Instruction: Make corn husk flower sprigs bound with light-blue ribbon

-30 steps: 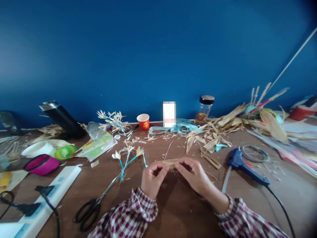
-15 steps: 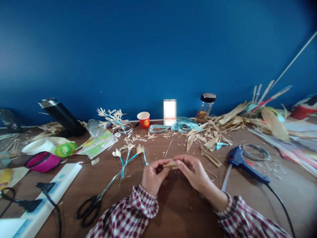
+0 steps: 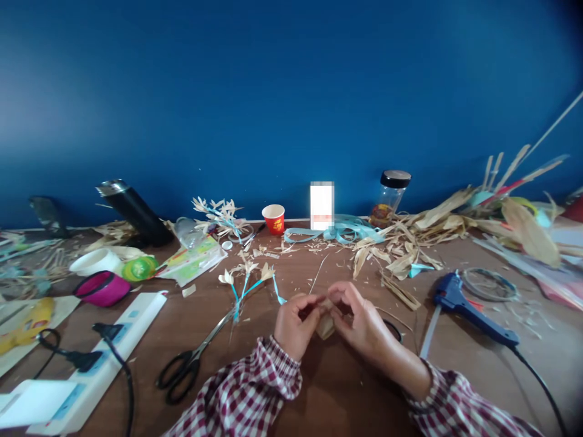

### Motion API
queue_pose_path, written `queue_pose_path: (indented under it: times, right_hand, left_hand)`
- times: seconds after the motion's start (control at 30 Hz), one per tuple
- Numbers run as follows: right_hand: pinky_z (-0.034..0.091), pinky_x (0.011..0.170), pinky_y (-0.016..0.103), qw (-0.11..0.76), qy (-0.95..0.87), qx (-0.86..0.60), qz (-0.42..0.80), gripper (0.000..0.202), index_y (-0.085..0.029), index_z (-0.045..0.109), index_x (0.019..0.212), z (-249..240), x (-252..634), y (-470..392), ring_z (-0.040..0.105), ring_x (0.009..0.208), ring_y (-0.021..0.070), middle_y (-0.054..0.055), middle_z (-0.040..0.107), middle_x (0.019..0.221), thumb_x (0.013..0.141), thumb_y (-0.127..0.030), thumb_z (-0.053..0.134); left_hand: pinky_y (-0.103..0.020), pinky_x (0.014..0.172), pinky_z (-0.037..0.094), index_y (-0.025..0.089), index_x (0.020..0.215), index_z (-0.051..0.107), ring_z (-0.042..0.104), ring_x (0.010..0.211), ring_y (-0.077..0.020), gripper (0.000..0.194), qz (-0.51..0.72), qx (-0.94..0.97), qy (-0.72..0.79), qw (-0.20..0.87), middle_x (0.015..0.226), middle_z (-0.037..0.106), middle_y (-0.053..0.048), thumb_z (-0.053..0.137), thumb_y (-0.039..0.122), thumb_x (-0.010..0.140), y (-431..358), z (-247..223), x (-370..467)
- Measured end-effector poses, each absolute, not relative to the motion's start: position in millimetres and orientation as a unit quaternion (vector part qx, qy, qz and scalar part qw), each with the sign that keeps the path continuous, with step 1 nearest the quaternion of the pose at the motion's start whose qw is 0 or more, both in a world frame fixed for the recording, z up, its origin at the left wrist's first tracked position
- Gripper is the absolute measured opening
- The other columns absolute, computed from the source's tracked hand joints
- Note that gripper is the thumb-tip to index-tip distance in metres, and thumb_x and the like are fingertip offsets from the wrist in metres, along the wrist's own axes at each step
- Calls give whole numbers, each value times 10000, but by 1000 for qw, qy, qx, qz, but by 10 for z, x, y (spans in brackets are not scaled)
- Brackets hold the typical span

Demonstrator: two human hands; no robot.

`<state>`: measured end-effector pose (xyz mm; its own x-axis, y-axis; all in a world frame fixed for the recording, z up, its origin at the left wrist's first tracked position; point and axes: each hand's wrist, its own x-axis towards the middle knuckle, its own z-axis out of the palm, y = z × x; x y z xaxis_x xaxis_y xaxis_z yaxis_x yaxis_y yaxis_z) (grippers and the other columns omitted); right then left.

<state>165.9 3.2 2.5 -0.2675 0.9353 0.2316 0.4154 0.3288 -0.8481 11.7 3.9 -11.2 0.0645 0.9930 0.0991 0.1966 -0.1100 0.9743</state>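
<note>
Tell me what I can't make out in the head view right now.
In the head view:
- Pale piece: full shape hidden by the left hand and right hand.
- White upright shape: pixelated, so its details are lost.
- Red object: cut off by the right edge.
- Red cup: its yellow marking is too small to read.

The husk strip (image 3: 325, 329) looks dry, papery and matt. The sleeves (image 3: 246, 388) are woven cloth, softly crinkled. The scissors (image 3: 195, 353) pair shiny metal blades (image 3: 214, 332) with smooth plastic handles (image 3: 191, 363). The glue gun (image 3: 469, 314) and the power strip (image 3: 109, 370) are smooth plastic; the cup (image 3: 276, 226) is paper. The jar (image 3: 389, 197) is clear (glass or plastic, I cannot tell) under a glossy lid (image 3: 396, 178). The flask (image 3: 136, 212) shows a bright metal rim (image 3: 112, 187). The tabletop (image 3: 355, 394) looks like wood, faintly glossy.
</note>
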Motion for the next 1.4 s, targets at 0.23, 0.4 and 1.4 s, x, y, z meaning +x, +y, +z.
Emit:
queue_pose_path:
  times: [0.23,0.4,1.4]
  right_hand:
    - [516,738,295,439,-678,-495,320,311,-203,493,1081,-11,1682,61,647,833,179,75,635,996,777,-139,489]
    - [532,783,315,470,-632,-471,396,245,-216,501,1066,-78,1719,103,650,908,196,83,637,1028,822,-205,522]
    - [501,727,313,500,-647,-526,234,139,-205,583,958,-28,1801,134,615,817,198,75,629,941,870,-291,521]
  left_hand:
    - [-194,486,373,152,700,574,473,503,-86,82,455,554,509,476,563,531,32,641,198,685,34,-149,140]
    - [-172,462,340,176,830,550,427,496,-70,130,485,558,435,513,594,482,51,619,206,724,-8,-138,134]
    - [-269,685,508,166,987,722,630,791,-180,300,489,580,445,476,953,684,-90,665,195,693,46,-127,83]
